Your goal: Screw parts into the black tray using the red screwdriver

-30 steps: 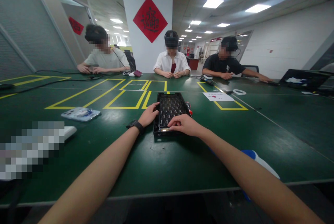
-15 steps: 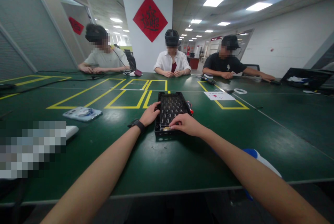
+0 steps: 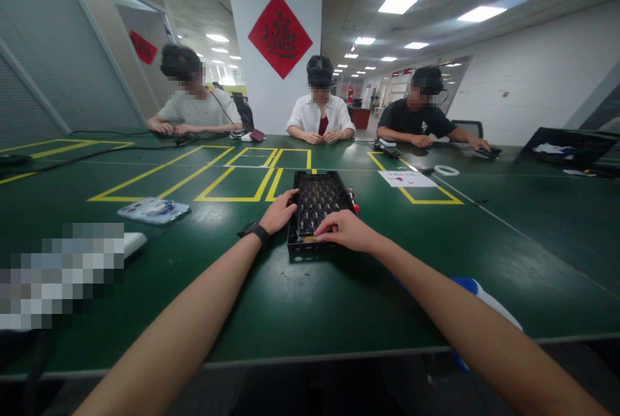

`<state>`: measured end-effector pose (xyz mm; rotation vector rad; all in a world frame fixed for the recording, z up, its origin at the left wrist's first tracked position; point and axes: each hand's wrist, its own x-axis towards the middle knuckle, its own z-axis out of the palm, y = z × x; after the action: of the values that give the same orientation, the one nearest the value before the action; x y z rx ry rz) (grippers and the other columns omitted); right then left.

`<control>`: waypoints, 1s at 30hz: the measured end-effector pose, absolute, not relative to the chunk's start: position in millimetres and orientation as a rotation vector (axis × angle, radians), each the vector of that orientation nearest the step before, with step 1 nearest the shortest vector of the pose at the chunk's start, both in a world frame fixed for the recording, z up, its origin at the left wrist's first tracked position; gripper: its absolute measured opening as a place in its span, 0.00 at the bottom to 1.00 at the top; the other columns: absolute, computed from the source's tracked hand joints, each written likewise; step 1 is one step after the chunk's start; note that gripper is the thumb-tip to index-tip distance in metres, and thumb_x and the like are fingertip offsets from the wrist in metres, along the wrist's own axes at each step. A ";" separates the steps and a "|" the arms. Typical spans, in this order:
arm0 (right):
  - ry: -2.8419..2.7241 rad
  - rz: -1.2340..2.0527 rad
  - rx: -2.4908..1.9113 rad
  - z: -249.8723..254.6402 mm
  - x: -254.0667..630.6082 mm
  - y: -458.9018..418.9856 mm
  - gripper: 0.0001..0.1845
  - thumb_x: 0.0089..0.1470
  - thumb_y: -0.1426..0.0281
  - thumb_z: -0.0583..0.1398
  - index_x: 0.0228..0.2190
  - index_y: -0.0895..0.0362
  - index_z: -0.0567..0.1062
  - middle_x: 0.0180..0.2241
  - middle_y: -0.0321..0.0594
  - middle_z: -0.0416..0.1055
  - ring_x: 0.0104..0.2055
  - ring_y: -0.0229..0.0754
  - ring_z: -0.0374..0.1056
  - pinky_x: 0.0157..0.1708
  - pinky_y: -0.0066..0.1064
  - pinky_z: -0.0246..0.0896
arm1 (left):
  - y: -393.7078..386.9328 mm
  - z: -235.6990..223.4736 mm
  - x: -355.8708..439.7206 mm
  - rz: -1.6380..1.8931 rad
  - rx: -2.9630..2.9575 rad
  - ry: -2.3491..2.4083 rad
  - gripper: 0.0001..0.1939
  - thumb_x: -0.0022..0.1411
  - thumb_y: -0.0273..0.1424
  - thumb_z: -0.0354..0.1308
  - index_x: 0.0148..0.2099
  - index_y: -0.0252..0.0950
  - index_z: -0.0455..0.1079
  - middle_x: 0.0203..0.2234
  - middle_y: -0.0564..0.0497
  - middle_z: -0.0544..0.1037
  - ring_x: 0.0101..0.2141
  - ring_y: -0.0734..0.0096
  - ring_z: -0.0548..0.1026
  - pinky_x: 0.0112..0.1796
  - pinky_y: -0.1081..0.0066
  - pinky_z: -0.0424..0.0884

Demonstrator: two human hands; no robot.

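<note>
A black open case (image 3: 338, 178) with rows of small metal pieces inside lies on the green table in front of me. My left hand (image 3: 278, 214), with a dark band at the wrist, grips the case's left wall; the index finger and thumb reach its rim. Over the near end, my right hand (image 3: 346, 231) is closed in a pinch, its fingertips at a small yellowish part (image 3: 309, 239) lying in the case. The fingers cover some of that part, so its full shape is hidden. A small object with a red end (image 3: 356, 208) sits against the case's right side.
A phone (image 3: 154, 210) and a blurred-out object (image 3: 62, 277) lie to the left. On the right are a printed sheet (image 3: 407, 179), a white ring (image 3: 446, 170) and a blue-and-white item (image 3: 484, 300). Yellow tape (image 3: 232, 199) marks the table. Three people sit across from me.
Both my hands and the case have hardly moved. The person at the right has drawn an outstretched hand, on a dark object, a little inward.
</note>
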<state>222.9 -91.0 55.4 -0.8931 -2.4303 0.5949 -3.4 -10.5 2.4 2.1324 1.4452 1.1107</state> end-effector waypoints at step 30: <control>-2.470 0.669 -0.880 65.3 217.2 -90.1 0.12 0.48 0.65 0.61 0.33 0.60 0.79 0.29 0.40 0.74 0.27 0.33 0.62 0.28 0.25 0.54 | -12.2 2.1 -4.3 1.101 2.132 1.493 0.28 0.54 0.29 0.48 0.59 0.38 0.58 0.50 0.47 0.67 0.48 0.63 0.67 0.51 0.61 0.62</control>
<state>217.2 -90.1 65.3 -0.8799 -2.4697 0.6691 -4.3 -12.2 2.1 2.1321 1.4927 1.1006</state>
